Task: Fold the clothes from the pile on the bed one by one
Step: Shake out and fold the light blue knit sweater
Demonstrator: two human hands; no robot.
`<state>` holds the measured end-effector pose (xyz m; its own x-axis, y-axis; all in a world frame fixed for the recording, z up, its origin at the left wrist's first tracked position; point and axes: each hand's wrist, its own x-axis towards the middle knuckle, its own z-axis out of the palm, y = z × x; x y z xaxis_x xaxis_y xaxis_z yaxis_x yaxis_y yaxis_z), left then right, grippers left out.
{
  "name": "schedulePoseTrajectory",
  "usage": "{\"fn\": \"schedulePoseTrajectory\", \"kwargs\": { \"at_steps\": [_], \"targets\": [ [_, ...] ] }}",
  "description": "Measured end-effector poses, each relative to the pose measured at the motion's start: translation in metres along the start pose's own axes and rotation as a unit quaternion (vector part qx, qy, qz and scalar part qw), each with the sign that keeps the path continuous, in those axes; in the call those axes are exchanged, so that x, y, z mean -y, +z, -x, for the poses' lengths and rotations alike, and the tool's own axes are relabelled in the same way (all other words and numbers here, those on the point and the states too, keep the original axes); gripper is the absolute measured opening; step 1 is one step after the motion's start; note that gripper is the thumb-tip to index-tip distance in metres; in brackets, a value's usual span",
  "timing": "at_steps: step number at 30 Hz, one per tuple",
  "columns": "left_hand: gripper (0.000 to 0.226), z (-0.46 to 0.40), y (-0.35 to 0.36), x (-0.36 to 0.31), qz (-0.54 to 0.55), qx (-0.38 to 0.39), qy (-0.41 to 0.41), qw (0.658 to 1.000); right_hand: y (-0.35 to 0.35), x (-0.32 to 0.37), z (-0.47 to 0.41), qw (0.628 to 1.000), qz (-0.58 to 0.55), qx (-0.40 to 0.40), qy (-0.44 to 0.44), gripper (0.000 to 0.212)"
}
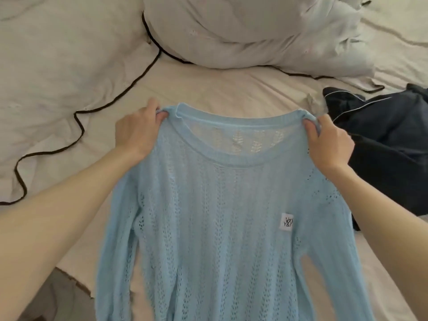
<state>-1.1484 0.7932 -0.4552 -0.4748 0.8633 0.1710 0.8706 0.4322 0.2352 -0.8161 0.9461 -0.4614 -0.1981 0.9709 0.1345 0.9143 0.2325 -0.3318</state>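
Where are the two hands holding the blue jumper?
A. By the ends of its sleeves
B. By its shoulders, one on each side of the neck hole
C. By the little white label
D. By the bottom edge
B: the left hand and right hand each pinch a shoulder of the blue jumper, either side of the neckline, while the white label sits untouched lower on the front.
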Motion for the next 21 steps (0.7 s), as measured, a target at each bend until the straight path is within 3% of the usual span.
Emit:
{"fn": "schedulePoseTrajectory", "kwargs": {
  "at_steps": [5,9,14,16,21],
  "targets": [
    [0.031,-0.017,0.077,0.011,0.000,0.039,0.008,0.999,0.063,-0.020,-0.016,0.998,0.043,0.035,0.033,0.035],
    [0.033,0.003,0.114,0.014,0.055,0.120,-0.023,0.991,0.100,-0.027,0.005,0.987,0.049,0.135,0.075,0.042],
    [0.044,0.010,0.103,0.024,0.044,0.139,-0.021,0.989,0.101,-0.008,0.050,0.997,0.037,0.063,-0.008,0.048],
    [0.048,0.019,0.090,0.032,0.044,0.150,-0.038,0.987,0.098,0.013,0.075,0.997,0.012,0.079,-0.015,0.048],
    [0.040,0.068,0.061,0.061,0.111,0.183,-0.172,0.962,0.100,0.084,0.169,0.984,-0.068,0.142,-0.084,0.047]
  ]
}}
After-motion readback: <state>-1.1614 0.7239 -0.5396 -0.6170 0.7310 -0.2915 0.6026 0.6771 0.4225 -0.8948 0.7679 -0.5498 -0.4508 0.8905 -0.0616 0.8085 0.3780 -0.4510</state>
